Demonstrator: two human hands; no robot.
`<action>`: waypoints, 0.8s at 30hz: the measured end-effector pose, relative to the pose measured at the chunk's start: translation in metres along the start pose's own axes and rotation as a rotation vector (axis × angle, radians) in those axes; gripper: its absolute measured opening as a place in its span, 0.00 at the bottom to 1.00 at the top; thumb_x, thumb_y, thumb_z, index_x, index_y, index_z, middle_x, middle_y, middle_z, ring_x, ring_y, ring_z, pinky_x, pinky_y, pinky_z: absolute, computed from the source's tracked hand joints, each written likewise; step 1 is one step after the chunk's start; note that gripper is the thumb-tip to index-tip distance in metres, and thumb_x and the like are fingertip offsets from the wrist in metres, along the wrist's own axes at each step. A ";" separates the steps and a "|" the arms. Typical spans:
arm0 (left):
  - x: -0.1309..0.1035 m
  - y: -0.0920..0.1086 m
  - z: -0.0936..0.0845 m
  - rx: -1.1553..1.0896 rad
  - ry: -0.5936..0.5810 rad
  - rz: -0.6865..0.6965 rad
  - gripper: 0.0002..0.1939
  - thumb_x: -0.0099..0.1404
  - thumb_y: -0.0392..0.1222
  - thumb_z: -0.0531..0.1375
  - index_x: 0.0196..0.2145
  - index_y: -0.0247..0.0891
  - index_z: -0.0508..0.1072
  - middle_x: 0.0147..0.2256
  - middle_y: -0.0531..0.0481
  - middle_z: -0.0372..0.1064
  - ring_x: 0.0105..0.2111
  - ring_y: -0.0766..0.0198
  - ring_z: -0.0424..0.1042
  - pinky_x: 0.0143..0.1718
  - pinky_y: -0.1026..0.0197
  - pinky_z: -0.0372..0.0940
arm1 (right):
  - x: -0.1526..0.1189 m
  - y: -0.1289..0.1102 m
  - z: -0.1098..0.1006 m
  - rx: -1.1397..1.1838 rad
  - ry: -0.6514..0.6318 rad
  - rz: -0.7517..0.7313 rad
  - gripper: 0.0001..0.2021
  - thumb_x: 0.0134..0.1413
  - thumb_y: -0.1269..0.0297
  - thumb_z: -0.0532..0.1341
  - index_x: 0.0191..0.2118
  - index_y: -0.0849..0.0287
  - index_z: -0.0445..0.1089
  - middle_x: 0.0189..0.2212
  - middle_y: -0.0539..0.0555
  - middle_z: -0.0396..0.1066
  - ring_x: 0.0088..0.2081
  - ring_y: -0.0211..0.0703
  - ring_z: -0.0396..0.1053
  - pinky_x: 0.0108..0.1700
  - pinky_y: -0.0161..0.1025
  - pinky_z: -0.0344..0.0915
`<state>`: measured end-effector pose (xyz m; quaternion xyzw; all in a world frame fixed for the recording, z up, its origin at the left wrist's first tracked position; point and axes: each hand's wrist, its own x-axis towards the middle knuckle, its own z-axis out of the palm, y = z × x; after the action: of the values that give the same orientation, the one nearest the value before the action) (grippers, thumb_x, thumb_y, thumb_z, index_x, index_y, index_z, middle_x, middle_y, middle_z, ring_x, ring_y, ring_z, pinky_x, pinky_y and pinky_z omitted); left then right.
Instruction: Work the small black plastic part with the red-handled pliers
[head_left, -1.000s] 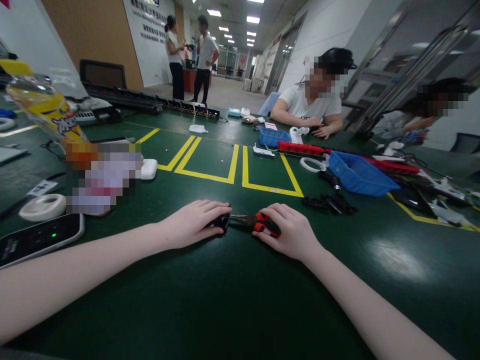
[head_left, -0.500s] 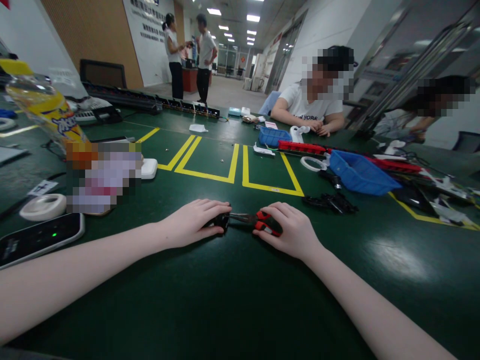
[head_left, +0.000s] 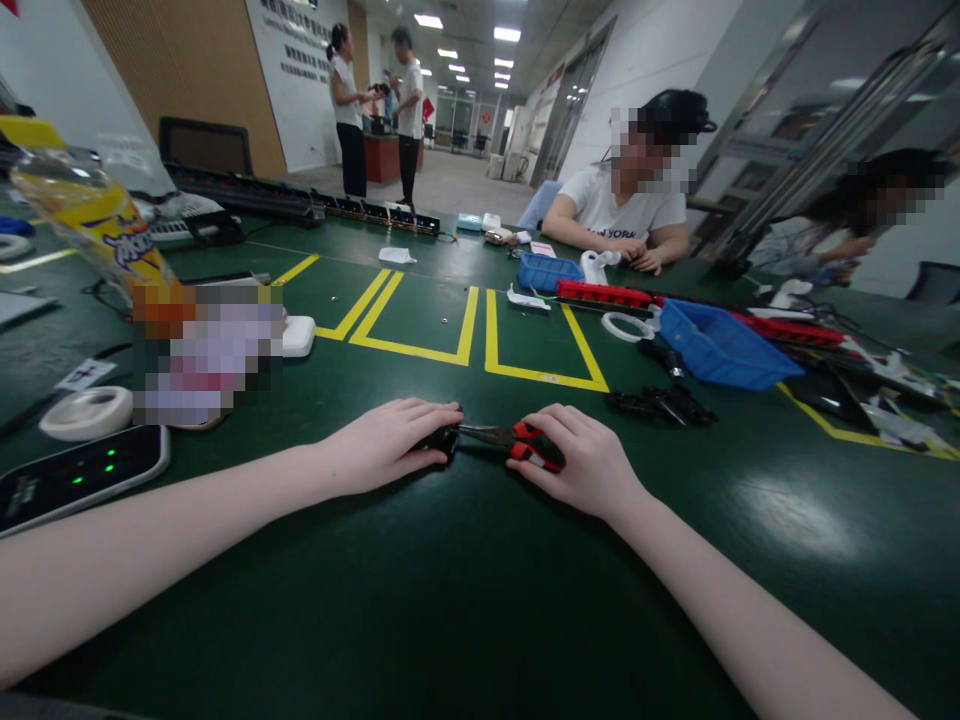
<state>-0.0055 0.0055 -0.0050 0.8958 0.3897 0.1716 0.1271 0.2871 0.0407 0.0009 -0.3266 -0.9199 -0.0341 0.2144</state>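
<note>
My left hand (head_left: pixel 397 440) is closed round a small black part (head_left: pixel 444 440), most of which the fingers cover. Red-and-black long-nose pliers (head_left: pixel 534 447) sit in my right hand (head_left: pixel 577 458), its fingers wrapped about the handles. The jaws of the pliers point left and meet the black part; whether they clamp it I cannot tell. Both hands rest low over the green table (head_left: pixel 480 600). Beyond my right hand lies a cluster of black parts (head_left: pixel 664 405).
Yellow tape (head_left: pixel 412 350) marks boxes on the table. A blue bin (head_left: pixel 720 345) and a roll of tape (head_left: pixel 626 327) stand right. At left are a drink bottle (head_left: pixel 90 220), a black device with green lights (head_left: pixel 82 480) and another tape roll (head_left: pixel 86 413). A person (head_left: pixel 622 205) sits opposite.
My hands, the pliers and the black part show almost no movement. More green lights glow on the device at left. The person opposite has turned their head slightly.
</note>
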 end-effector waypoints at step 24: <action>0.001 0.001 0.000 0.014 0.021 0.014 0.24 0.70 0.43 0.58 0.62 0.42 0.59 0.59 0.44 0.64 0.57 0.55 0.67 0.57 0.50 0.64 | 0.000 0.000 0.001 -0.008 0.019 0.003 0.20 0.54 0.50 0.64 0.45 0.60 0.70 0.40 0.60 0.74 0.39 0.51 0.71 0.39 0.47 0.69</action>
<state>-0.0044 0.0053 -0.0050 0.8977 0.3857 0.1790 0.1156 0.2868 0.0406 0.0000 -0.3287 -0.9171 -0.0407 0.2220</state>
